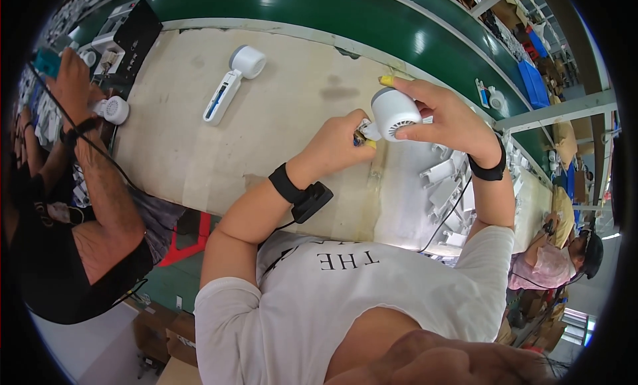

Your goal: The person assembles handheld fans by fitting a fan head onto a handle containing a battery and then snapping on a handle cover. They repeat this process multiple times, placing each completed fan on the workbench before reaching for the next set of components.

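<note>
Both my hands are closed on one white handheld fan [393,112], over the right part of the table. Its round head has a grey rim and a slotted vent. My right hand [452,116] curves around this head, thumb near the vent and a yellow-wrapped fingertip by the rim. Below the head, my left hand [339,145] grips the neck end, where small parts show between the fingers; the rest of the handle is hidden. Farther left lies a second white fan [232,82], whole, with a blue strip along its handle.
Several white plastic shell pieces [445,185] lie in a heap at the right. A green conveyor belt [306,16] runs behind the table [179,139]. On the left, a co-worker's hand [70,86] is near another fan [114,110] and a black machine [129,42]. Cables hang from my wristbands.
</note>
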A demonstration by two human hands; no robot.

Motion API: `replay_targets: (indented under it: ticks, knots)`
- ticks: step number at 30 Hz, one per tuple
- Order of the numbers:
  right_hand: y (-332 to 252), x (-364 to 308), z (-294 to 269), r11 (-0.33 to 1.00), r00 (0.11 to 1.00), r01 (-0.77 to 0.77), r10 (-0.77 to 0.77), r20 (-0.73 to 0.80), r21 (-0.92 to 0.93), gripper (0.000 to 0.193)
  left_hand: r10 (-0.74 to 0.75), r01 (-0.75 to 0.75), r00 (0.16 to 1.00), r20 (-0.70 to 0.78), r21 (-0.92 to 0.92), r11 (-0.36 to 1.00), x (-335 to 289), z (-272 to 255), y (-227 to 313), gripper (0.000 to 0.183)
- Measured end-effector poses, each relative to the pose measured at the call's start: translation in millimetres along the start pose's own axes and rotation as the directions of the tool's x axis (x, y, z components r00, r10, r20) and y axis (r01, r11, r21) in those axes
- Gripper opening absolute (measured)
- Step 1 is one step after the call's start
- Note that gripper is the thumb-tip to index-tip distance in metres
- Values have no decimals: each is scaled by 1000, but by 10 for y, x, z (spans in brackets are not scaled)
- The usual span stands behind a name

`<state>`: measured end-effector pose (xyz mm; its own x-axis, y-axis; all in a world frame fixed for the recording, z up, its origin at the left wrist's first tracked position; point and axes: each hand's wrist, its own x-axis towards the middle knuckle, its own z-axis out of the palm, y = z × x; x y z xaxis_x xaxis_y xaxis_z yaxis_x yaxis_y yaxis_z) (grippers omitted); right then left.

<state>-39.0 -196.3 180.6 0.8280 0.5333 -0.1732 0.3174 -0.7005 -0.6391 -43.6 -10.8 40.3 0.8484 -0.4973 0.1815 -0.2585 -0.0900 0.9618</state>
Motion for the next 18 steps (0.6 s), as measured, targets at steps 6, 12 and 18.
replay_targets:
  ticks: [6,12,18]
  knots:
    - [139,31,91,992,997,-61,66,-41,114,68,9,-9,1000,12,18,1000,-28,-37,-1,36]
    - [387,125,170,965,996,-55,69,-48,258,56,-194,237,970,149,-378,895,-21,-12,24,23]
    - [562,366,530,832,949,-67,224,-223,550,62,-298,300,934,199,-889,345,44,5,-25,35]
